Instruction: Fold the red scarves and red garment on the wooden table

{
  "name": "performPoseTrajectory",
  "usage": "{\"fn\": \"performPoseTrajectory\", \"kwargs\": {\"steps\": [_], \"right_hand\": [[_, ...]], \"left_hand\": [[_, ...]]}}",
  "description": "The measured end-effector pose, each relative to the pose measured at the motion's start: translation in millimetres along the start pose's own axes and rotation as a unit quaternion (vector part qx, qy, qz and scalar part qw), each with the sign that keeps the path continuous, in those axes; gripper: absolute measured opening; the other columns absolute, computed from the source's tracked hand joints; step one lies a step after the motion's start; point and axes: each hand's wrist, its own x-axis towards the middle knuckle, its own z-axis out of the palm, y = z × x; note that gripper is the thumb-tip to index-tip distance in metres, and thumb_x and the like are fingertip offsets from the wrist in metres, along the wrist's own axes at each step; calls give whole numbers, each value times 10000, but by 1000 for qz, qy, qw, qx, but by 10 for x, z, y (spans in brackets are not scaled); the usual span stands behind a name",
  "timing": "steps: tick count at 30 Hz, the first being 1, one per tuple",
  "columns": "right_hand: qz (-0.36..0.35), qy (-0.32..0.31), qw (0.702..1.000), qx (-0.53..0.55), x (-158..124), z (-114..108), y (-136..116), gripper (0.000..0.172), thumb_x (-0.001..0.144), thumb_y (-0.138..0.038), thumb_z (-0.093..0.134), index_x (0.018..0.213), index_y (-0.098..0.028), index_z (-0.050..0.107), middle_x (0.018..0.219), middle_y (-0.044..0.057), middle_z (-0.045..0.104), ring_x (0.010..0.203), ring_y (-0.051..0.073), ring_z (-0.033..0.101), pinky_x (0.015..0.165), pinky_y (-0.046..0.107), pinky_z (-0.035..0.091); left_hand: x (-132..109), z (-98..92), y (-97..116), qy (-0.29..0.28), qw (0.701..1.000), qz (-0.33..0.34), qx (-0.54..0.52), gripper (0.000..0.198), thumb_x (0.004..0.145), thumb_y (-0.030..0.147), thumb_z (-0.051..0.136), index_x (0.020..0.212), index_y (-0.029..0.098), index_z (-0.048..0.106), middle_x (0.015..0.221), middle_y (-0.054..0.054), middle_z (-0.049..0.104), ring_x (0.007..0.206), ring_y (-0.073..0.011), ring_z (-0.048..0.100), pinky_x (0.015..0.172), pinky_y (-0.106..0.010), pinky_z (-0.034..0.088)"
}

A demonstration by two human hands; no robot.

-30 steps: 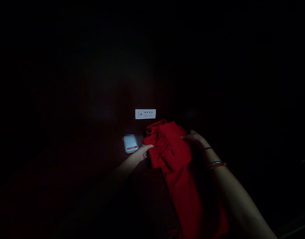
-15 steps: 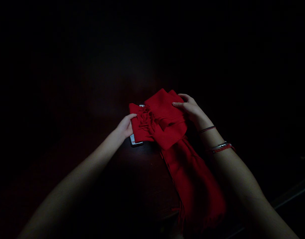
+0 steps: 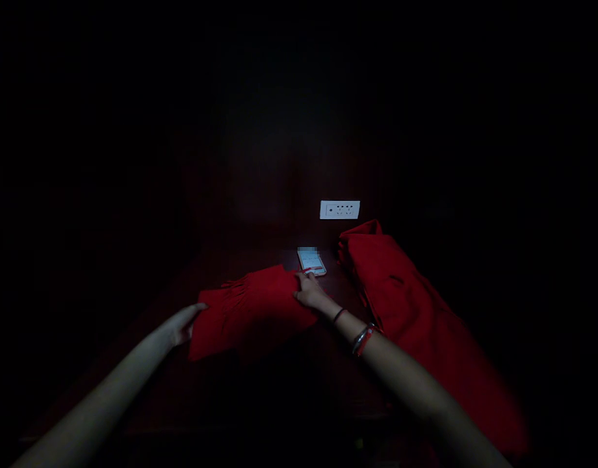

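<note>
The scene is very dark. A red fringed scarf (image 3: 253,312) lies stretched flat across a dark wooden surface (image 3: 260,390) between my hands. My left hand (image 3: 183,323) is at its left end, fingers closed on the edge. Closed on the right end is my right hand (image 3: 310,296), which wears bracelets at the wrist. A lit phone (image 3: 311,260) lies just beyond my right hand's fingers. More red cloth (image 3: 406,305) lies in a long heap to the right of my right arm; whether it joins the scarf is hidden.
A white wall socket plate (image 3: 339,209) sits on the dark back panel behind the phone. Everything else around the surface is lost in darkness.
The bunched scarf has been pulled apart. One end now lies spread to the left between my hands, the phone it covered is exposed, and the view has shifted so the socket shows again.
</note>
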Motion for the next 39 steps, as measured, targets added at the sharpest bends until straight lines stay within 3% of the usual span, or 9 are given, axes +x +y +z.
{"fn": "performPoseTrajectory", "kwargs": {"steps": [3,8,10,12,20,26,30,34,39], "right_hand": [[-92,42,995,-9,-25,-74,-102,493,762,-331,495,1218,-163,416,1187,145,429,1083,242,430,854,373,380],[-276,-71,957,-62,-81,74,-388,693,670,-506,572,1256,-196,368,1141,139,487,1012,275,487,803,413,407],[-289,-78,947,-117,-85,145,-465,497,725,-373,553,1174,-180,460,1042,131,555,938,263,535,757,394,427],[-273,-64,951,-132,-56,128,-481,294,774,-175,455,1054,-157,543,954,113,603,877,219,568,725,329,436],[-223,24,973,48,130,-690,148,367,662,-51,438,978,-141,602,924,41,645,835,149,575,759,236,414],[25,200,978,60,-56,-1356,1146,434,635,-71,453,1050,-114,572,991,75,631,891,193,570,800,284,422],[43,111,992,46,-273,-1422,1564,429,618,-98,489,1036,-97,587,1008,98,625,906,204,573,815,282,423],[-4,-33,998,55,-448,-1400,1546,444,627,-241,554,1050,-110,582,1053,97,601,965,233,547,843,319,422],[-61,-190,979,46,-456,-1410,1172,805,543,-437,665,1254,-152,418,1261,121,442,1123,274,428,944,376,346]], "left_hand": [[11,12,8,-20,998,17,-49,117,688,163,549,803,178,536,667,-35,651,638,-203,639,610,-311,526],[154,-1,2,-73,995,32,-63,263,586,187,660,822,192,546,721,-62,664,756,-257,638,668,-320,519],[205,-30,-27,-72,995,39,-63,317,547,186,693,827,192,545,718,-56,665,761,-259,637,673,-317,517],[227,-55,-45,-51,996,48,-59,363,546,176,699,865,195,528,709,-40,663,726,-244,641,649,-314,517],[273,-185,18,44,995,93,10,229,615,101,629,807,191,543,680,-14,648,677,-190,633,607,-259,511],[472,-644,89,143,953,161,214,161,610,91,603,753,153,564,739,-46,654,853,-249,598,705,-282,477],[430,-712,152,181,922,150,308,335,619,131,606,950,121,555,939,-133,621,992,-363,513,800,-417,417],[261,-361,199,253,787,202,525,565,773,289,447,1294,110,319,1232,-249,404,1107,-402,405,820,-511,365],[167,277,258,131,727,330,587,581,827,458,311,1306,127,326,1353,-174,280,1250,-291,245,974,-402,271]]}}
